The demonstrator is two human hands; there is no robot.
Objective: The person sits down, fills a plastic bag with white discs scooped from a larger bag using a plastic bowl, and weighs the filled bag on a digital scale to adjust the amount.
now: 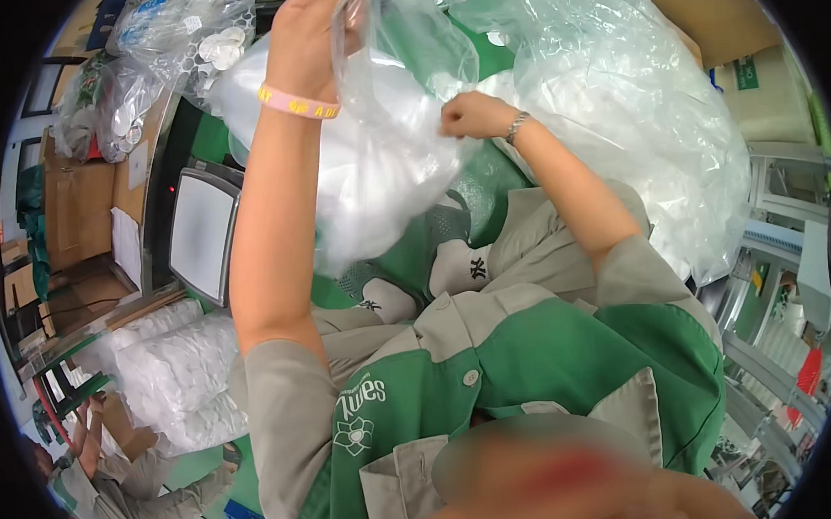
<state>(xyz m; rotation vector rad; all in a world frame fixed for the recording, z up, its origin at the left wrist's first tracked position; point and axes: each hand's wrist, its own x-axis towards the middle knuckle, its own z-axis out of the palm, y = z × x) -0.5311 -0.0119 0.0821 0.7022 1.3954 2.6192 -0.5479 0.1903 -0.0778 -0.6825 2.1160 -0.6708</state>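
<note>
Green floor (406,260) beneath the bag (357,152). Plants grey shoes (448,220) just short of the bag. Holds gathered film at the bag's top in the left hand (309,39), fingers pressed together around it. Curls the right hand (473,117) into a loose fist at the bag's right edge; cannot tell whether film is pinched inside. Has the bag beyond the shoes and between both hands, long axis running roughly from shoes toward raised film, left hand nearer its top, right nearer its side. Shows thin, clear, crinkled film over soft, rounded white filling. Right of the bag, a bigger sack (640,142), glossy and bulging. Left of it, a flat, dark-rimmed panel (204,230). Farther left, wrinkled white packs (177,368), then a co-worker (122,512). Far right of the bag, metal frames (771,361) and a brown carton (714,16).
</note>
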